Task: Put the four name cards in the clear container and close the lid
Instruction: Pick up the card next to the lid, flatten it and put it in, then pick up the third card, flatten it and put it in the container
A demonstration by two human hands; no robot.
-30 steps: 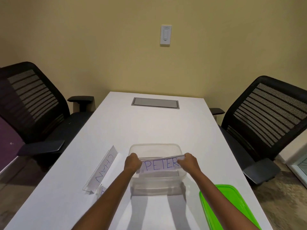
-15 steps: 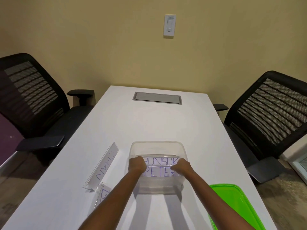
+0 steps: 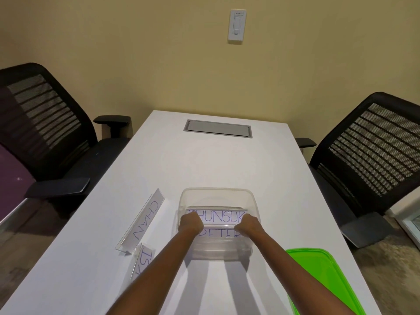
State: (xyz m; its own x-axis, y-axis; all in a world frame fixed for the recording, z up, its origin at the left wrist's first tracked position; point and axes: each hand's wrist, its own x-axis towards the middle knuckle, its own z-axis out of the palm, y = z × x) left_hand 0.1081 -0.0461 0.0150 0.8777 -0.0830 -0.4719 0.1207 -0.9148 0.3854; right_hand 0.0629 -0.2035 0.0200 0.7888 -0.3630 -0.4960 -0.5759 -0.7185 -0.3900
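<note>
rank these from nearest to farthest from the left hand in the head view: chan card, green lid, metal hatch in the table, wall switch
From the left hand:
1. CHAN card, just to its left on the table.
2. green lid, to the right, at the near table edge.
3. metal hatch, at the table's far end.
4. wall switch, up on the far wall.

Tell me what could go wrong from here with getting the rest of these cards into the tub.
1. The clear plastic container already holds the PHUNSUK card and PETER card nearly wall to wall; the long CHAN card may jam or sit proud of the rim, blocking the lid.
2. The green plastic lid overhangs the white table edge; the right hand pulling back could knock it off.
</note>
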